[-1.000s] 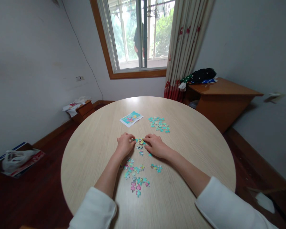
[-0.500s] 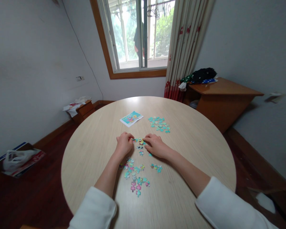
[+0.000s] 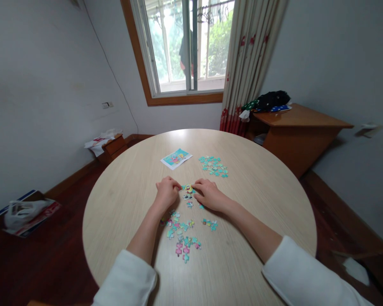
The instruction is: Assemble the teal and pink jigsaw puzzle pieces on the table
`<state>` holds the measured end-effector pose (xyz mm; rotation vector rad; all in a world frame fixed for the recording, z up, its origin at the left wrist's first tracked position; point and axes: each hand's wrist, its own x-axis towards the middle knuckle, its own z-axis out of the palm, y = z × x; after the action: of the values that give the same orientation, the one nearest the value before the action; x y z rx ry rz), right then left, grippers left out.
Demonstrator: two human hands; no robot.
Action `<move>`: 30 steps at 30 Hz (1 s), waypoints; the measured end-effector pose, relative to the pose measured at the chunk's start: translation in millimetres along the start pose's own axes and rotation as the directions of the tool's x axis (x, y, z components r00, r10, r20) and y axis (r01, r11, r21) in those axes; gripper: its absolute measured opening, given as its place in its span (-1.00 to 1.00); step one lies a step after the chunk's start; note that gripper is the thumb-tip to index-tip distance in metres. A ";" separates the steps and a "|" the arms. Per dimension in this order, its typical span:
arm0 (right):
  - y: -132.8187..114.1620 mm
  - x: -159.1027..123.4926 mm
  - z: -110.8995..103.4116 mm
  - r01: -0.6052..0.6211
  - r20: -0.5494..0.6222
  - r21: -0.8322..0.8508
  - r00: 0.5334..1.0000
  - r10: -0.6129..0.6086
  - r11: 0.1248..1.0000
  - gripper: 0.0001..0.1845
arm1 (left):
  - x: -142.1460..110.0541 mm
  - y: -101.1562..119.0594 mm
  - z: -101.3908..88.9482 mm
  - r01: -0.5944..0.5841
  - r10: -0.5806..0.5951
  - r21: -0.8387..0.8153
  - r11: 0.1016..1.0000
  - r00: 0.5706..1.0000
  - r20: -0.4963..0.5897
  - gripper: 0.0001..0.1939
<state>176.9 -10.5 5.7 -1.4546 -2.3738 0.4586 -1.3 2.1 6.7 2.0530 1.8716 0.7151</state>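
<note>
My left hand point(image 3: 167, 190) is closed in a pinch at the left edge of a small cluster of jigsaw puzzle pieces point(image 3: 188, 188) with yellow and teal print. On the cluster's right side, the fingertips of my right hand point(image 3: 209, 194) grip its edge, thumb and forefinger a little apart. Just below lie a black-and-white printed puzzle piece point(image 3: 187, 197) and a pink-and-blue one point(image 3: 190, 204). Part of a teal piece point(image 3: 201, 207) shows under my right hand. My fingers hide the exact contact points.
A printed picture card point(image 3: 176, 158) lies beyond my hands, beside a spread of teal puzzle pieces point(image 3: 214, 165). Nearer me are loose pink and teal pieces point(image 3: 186, 242) and a small joined group point(image 3: 210, 224). All rest on the round wooden table point(image 3: 258, 182).
My left fingertips have shifted very slightly right, covering more of the cluster's left edge. My right hand stays almost still at the other side.
</note>
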 end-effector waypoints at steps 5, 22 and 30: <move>-0.1 -0.4 -0.7 -0.001 0.001 0.002 1.000 0.001 1.000 -0.66 | -1.3 0.6 0.2 -0.017 0.017 0.004 1.000 1.000 0.000 -0.68; -0.8 -1.6 -2.1 -0.004 -0.002 0.011 1.000 0.004 1.000 -0.67 | -2.9 3.9 0.1 -0.043 0.042 0.047 0.998 0.999 0.020 -0.68; 5.5 1.6 0.5 0.047 -0.158 0.156 0.987 -0.022 0.987 -0.56 | -0.9 2.4 -5.1 0.029 -0.031 -0.020 0.999 0.991 -0.130 -0.69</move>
<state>180.4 -6.7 3.0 -1.3253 -2.1834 0.4941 -1.9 0.2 12.1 2.0069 1.9535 0.8738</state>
